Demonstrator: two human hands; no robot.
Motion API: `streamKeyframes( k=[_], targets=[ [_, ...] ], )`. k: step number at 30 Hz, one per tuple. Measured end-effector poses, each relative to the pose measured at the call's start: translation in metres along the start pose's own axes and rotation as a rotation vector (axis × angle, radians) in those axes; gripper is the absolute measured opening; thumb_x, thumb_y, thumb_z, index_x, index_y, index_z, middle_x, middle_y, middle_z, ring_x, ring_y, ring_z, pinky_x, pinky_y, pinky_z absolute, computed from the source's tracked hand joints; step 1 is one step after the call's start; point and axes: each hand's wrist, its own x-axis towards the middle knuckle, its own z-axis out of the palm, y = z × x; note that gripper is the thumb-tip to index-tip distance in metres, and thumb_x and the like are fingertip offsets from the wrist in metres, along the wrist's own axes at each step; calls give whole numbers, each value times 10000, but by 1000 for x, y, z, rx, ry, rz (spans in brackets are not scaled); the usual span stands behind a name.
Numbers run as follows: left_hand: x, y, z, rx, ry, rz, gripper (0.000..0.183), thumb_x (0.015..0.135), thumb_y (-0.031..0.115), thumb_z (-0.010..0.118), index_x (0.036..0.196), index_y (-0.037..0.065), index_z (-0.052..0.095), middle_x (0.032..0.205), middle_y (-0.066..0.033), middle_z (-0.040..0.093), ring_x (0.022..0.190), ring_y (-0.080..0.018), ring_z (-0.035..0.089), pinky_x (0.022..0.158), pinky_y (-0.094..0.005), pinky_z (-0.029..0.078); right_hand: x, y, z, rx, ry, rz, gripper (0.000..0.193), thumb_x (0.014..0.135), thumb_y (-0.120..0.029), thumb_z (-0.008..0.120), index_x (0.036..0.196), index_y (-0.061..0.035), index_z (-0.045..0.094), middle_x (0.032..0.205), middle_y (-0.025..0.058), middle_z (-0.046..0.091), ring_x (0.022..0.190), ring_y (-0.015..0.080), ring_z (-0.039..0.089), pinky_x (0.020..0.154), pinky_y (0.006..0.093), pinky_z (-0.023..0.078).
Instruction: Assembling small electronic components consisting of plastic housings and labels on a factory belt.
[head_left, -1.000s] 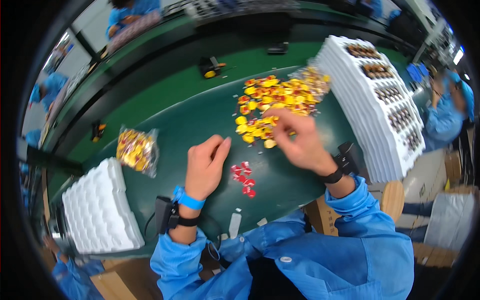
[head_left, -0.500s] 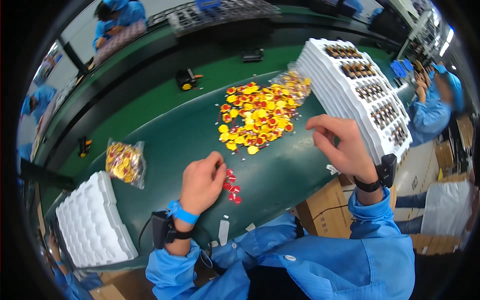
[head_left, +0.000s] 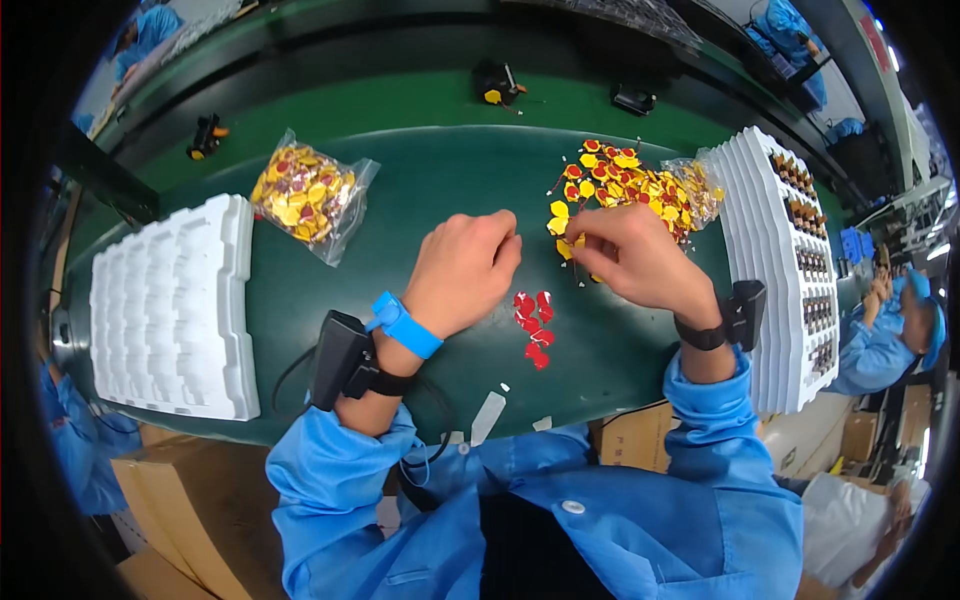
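My right hand [head_left: 640, 255] is at the near left edge of a loose pile of small yellow and red pieces [head_left: 640, 188]. Its thumb and forefinger pinch at a flat yellow piece [head_left: 565, 247]. To the left, my left hand [head_left: 465, 268] hovers over the green table with its fingers curled in and the thumb against them. Whatever those fingers hold is hidden. Several red pieces with white marks [head_left: 535, 330] lie in a small cluster between the two hands, nearer to me.
A clear bag of yellow and red pieces [head_left: 310, 198] lies at left, beyond a white moulded tray [head_left: 175, 310]. Stacked white trays [head_left: 750, 260] holding small dark parts stand at right. Another bag [head_left: 700, 185] adjoins the pile. Black devices [head_left: 495, 82] rest on the green strip behind.
The view has turned, shifting the scene. My right hand has come from beside the tray stack to the pile's near edge. My left hand has moved away from the red pieces.
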Motion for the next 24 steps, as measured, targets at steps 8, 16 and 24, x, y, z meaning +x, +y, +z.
streamKeyframes(
  k=[8, 16, 24],
  targets=[
    [-7, 9, 3, 16, -15, 38, 155, 899, 135, 580, 806, 12, 568, 604, -184, 566, 597, -405, 574, 561, -498, 412, 13, 4, 11, -270, -41, 142, 242, 803, -164, 724, 981, -10, 670, 741, 199, 656, 728, 384, 648, 656, 469, 485],
    [-8, 12, 6, 33, 8, 62, 152, 902, 127, 589, 809, 11, 562, 607, -177, 554, 573, -387, 557, 539, -473, 409, 11, 24, 15, 8, 122, 64, 131, 845, -114, 699, 902, 2, 678, 722, 162, 647, 629, 305, 627, 585, 386, 477],
    [-1, 17, 2, -401, -69, -180, 237, 963, 201, 584, 846, -3, 553, 554, -108, 516, 491, -197, 545, 491, -374, 392, 5, 11, 26, 119, 441, -152, 106, 793, 9, 737, 883, 13, 680, 737, 100, 626, 591, 210, 595, 536, 296, 458]
  ],
)
